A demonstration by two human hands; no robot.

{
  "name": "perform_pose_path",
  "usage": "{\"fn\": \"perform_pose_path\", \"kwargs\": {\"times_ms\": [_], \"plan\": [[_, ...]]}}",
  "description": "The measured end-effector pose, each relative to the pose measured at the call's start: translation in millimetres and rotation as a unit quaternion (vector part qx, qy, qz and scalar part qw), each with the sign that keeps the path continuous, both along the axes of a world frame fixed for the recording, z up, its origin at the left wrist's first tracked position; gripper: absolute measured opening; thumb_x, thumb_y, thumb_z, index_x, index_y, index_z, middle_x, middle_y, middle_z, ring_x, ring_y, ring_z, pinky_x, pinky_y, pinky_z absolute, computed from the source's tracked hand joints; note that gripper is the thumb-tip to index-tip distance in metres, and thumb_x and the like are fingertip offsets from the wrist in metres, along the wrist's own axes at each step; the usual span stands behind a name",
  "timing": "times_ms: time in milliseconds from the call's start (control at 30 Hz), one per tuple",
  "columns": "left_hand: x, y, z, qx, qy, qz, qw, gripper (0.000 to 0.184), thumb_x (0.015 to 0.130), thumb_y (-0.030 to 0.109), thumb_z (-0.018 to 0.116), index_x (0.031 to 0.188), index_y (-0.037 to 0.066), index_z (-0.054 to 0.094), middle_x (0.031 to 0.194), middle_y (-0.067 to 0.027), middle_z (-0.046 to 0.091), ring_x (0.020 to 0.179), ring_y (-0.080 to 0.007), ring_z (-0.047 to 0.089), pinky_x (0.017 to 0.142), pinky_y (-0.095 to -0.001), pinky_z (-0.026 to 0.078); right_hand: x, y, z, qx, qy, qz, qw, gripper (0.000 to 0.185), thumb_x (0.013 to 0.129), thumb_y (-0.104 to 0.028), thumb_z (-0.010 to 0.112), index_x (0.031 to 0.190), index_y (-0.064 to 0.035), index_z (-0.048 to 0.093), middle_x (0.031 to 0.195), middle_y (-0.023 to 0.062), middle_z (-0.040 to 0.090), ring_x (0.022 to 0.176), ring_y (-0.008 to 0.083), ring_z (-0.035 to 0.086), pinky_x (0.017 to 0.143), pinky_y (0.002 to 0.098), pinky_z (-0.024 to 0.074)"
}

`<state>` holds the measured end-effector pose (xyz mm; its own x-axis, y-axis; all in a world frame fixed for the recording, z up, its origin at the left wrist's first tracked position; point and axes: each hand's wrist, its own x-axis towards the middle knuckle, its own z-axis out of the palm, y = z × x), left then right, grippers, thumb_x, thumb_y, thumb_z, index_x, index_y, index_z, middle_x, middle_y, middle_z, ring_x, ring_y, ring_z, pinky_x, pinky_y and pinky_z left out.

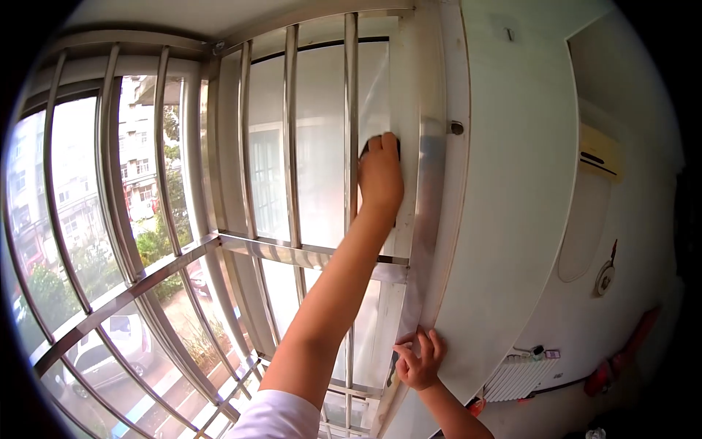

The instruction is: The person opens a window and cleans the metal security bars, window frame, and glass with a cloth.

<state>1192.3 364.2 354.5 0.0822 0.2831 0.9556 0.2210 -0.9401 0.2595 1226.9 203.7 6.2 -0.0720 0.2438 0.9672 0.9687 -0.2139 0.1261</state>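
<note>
My left hand (382,174) is raised at the right side of a tall pale window pane (319,139), beside an upright metal bar (352,95). Its fingers are closed over a small black pad-like object (364,150), mostly hidden by the hand, pressed against the pane's edge. Lower down, my right hand (420,358) rests at the edge of the wall beside the metal frame (425,190). Its fingers are bent but spread apart, and I see nothing held in them.
Metal window bars (157,289) run across the left and middle, joined by a crossbar (314,256). Beyond them are a parked car (110,351), greenery and buildings. On the right are a pale wall panel (504,161), an air conditioner (601,152) and a white radiator (518,378).
</note>
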Motion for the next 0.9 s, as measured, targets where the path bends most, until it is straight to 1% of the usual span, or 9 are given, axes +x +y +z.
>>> {"fn": "perform_pose_path", "kwargs": {"times_ms": [167,267,333,400,500,633,733,833,900], "plan": [[-4,-11,-29,0.066,0.114,0.166,0.977,0.022,0.08,0.001,0.06,0.093,0.0,0.043,0.092,-0.0201,0.06,0.068,-0.0293,0.067,0.056,-0.0356,0.056,1,-4,5,-0.003,-0.02,-0.011,1.0,0.029,0.074,-0.019,0.059,0.102,-0.0266,0.066,0.124,0.0169,0.056,0.121,0.0356,0.042,0.096,0.0522,0.0317],[-20,-22,-23,0.076,0.14,0.187,0.969,0.027,0.077,0.002,0.064,0.093,0.0,0.042,0.086,-0.0168,0.061,0.06,-0.0246,0.067,0.051,-0.0321,0.056,2,-6,2,-0.021,-0.012,-0.005,1.0,0.03,0.075,-0.02,0.058,0.103,-0.0272,0.066,0.124,0.0175,0.056,0.121,0.0347,0.042,0.098,0.0527,0.0297],[-34,-25,-18,0.088,0.11,0.188,0.972,0.026,0.079,0.003,0.061,0.097,0.0,0.043,0.085,-0.0158,0.061,0.06,-0.0298,0.066,0.05,-0.0354,0.055,3,-7,-2,-0.043,-0.012,-0.016,0.999,0.032,0.075,-0.021,0.058,0.104,-0.0284,0.066,0.123,0.0183,0.056,0.121,0.0333,0.043,0.101,0.0531,0.0259],[-59,-33,-8,0.103,-0.007,0.123,0.987,0.026,0.081,0.003,0.057,0.104,0.004,0.045,0.086,-0.0156,0.06,0.059,-0.0366,0.063,0.049,-0.0431,0.052,5,-6,-3,-0.042,-0.013,-0.011,0.999,0.032,0.075,-0.021,0.058,0.105,-0.029,0.066,0.123,0.0185,0.056,0.12,0.0327,0.043,0.102,0.053,0.0242],[-96,-40,16,0.089,-0.107,0.117,0.983,0.031,0.082,0.001,0.051,0.109,0.016,0.048,0.089,-0.0158,0.058,0.063,-0.0404,0.061,0.054,-0.0504,0.049,3,-7,-3,-0.048,-0.006,-0.005,0.999,0.032,0.074,-0.022,0.059,0.105,-0.0297,0.067,0.122,0.0187,0.057,0.12,0.0321,0.044,0.104,0.0527,0.0219],[-118,-16,56,0.101,-0.187,0.175,0.961,0.024,0.081,0.001,0.053,0.1,0.015,0.054,0.09,-0.0127,0.059,0.065,-0.0376,0.062,0.056,-0.0467,0.05,3,-7,-1,-0.048,0.004,0.001,0.999,0.031,0.073,-0.021,0.06,0.102,-0.0299,0.068,0.122,0.0182,0.057,0.12,0.0317,0.044,0.104,0.0524,0.0209],[-113,11,86,0.127,-0.217,0.126,0.96,0.022,0.081,0.001,0.056,0.099,0.013,0.057,0.095,-0.0126,0.061,0.076,-0.0372,0.063,0.066,-0.0454,0.051,3,-5,-2,-0.039,-0.003,-0.001,0.999,0.03,0.072,-0.021,0.06,0.099,-0.0298,0.069,0.121,0.0181,0.058,0.119,0.0315,0.044,0.105,0.0515,0.0207],[-91,43,110,0.121,-0.204,0.009,0.971,0.028,0.082,0.002,0.058,0.108,0.012,0.06,0.105,-0.0145,0.062,0.095,-0.0359,0.061,0.08,-0.0428,0.049,3,-5,0,-0.03,-0.005,-0.003,1.0,0.03,0.07,-0.02,0.06,0.097,-0.0297,0.07,0.117,0.0175,0.059,0.117,0.0312,0.046,0.104,0.0504,0.0219],[-72,70,120,0.12,-0.162,-0.041,0.979,0.037,0.085,0.0,0.055,0.12,0.011,0.056,0.125,-0.019,0.053,0.11,-0.0405,0.055,0.092,-0.0437,0.047,4,-5,-1,-0.022,-0.011,-0.005,1.0,0.03,0.07,-0.02,0.06,0.097,-0.0299,0.07,0.115,0.0172,0.06,0.115,0.0308,0.047,0.103,0.0498,0.0232]]}}
